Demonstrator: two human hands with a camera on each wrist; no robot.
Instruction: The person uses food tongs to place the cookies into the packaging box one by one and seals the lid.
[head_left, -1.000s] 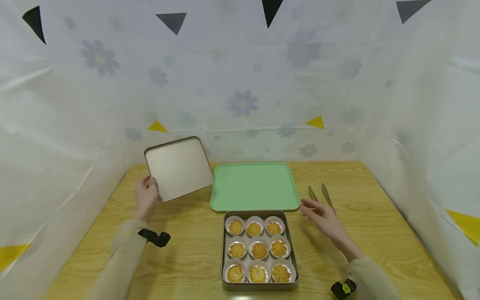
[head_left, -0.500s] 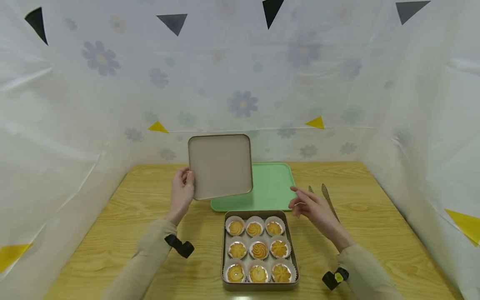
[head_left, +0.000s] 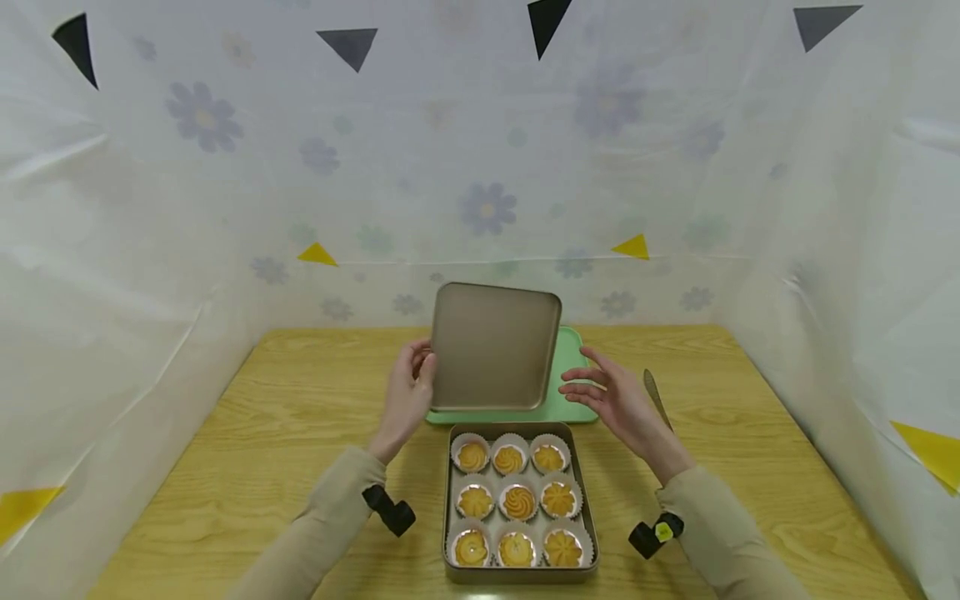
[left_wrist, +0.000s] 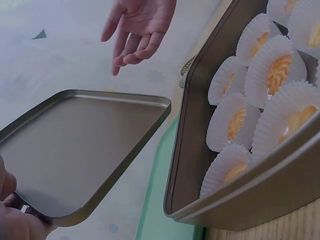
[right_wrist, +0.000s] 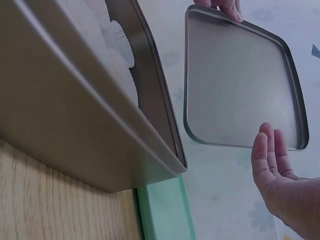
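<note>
- I hold the tin lid (head_left: 495, 348) in the air above the green tray (head_left: 573, 392), tilted, with its hollow inner side facing me, just behind the open cookie tin (head_left: 519, 502).
- My left hand (head_left: 408, 392) pinches the lid by its left edge, thumb on the inner side and fingers curled round the rim.
- My right hand (head_left: 617, 397) hovers just beside the lid's right edge, fingers spread and relaxed, not touching it; the right wrist view shows a clear gap between my fingertips (right_wrist: 265, 145) and the lid's rim.
- The cookie tin sits on the wooden table (head_left: 240, 467) right in front of me, touching the tray's near edge; it holds nine swirled butter cookies (head_left: 518, 500) in white paper cups, three rows of three.
- A metal knife (head_left: 655, 395) lies on the table just right of my right hand.
- White floral sheeting (head_left: 487, 167) with black and yellow triangles hangs around the table.
</note>
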